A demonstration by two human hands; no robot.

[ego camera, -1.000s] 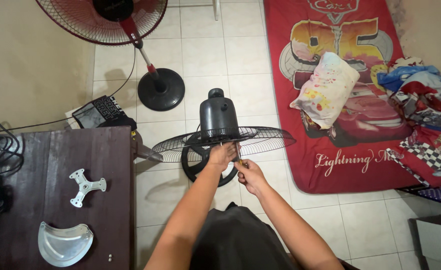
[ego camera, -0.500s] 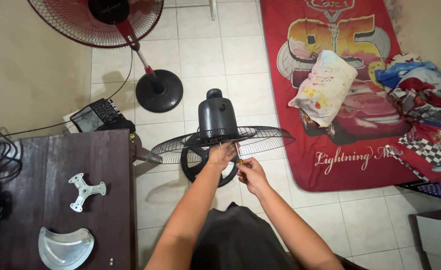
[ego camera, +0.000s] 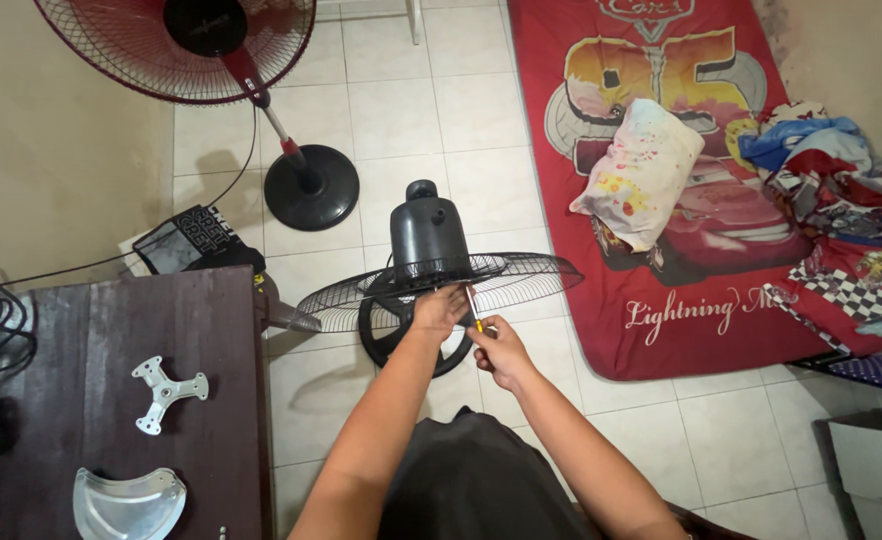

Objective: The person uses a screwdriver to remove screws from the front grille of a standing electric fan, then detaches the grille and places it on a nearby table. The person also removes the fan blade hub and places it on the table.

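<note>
We find the black fan (ego camera: 429, 235) standing on the tiled floor, its wire grille (ego camera: 441, 285) flat just below the motor housing. The left hand (ego camera: 441, 308) lies on the grille at the hub, fingers curled down onto the wire. Just right of it, the right hand (ego camera: 498, 348) has its fingers closed round a yellow-handled screwdriver (ego camera: 473, 311), the shaft angled up to the hub. We judge a fastener at the hub is being worked (the fastener itself is hidden by the hands). The next move calls for keeping the tip seated while the left hand steadies the grille. Against the earlier frame, both hands keep their grip; only the view has drifted slightly. Left of the fan, a dark counter (ego camera: 91, 400) carries a metal bracket (ego camera: 166, 393).
</note>
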